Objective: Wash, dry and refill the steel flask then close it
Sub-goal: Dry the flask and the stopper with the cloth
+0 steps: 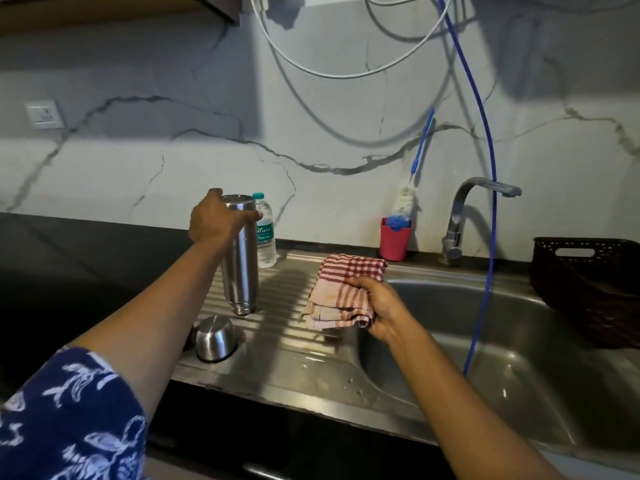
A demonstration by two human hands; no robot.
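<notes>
Steel flask (239,258) stands mouth-down on drainboard (287,341), long axis vertical; left hand (214,220) grips its upturned base, so is nearer; right hand (377,306), at flask's 4 o'clock, clutches checked cloth (341,289); gap between.

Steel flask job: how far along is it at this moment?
Washing looks done: the tall steel flask stands mouth-down on the ridged drainboard, left hand gripping its base. Drying is in hand: right hand holds the red checked cloth. Left: refilling, and fitting the round steel cap lying nearby.
</notes>
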